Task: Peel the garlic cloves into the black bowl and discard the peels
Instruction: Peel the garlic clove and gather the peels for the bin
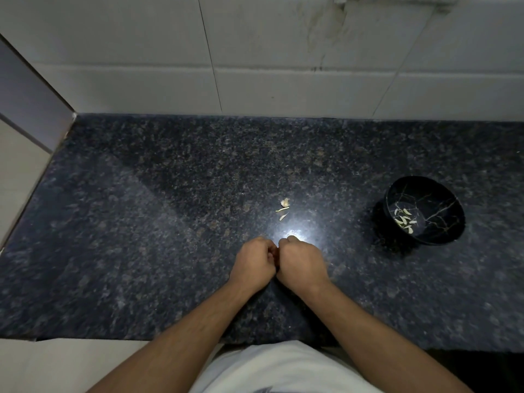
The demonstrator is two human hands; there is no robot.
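My left hand [253, 260] and my right hand [302, 262] are curled into fists and pressed together at the fingertips over the middle of the dark granite counter [141, 222]. Whatever they pinch between them is hidden by the fingers. A small pile of pale garlic peels [284, 207] lies on the counter just beyond the hands. The black bowl [431, 194] with thin gold veins stands to the right and holds several peeled garlic cloves [404, 219].
A white tiled wall [255, 66] runs along the back of the counter. A grey panel [25, 100] closes off the left side. The counter's front edge is near my body, and a bright light glare sits just past my hands.
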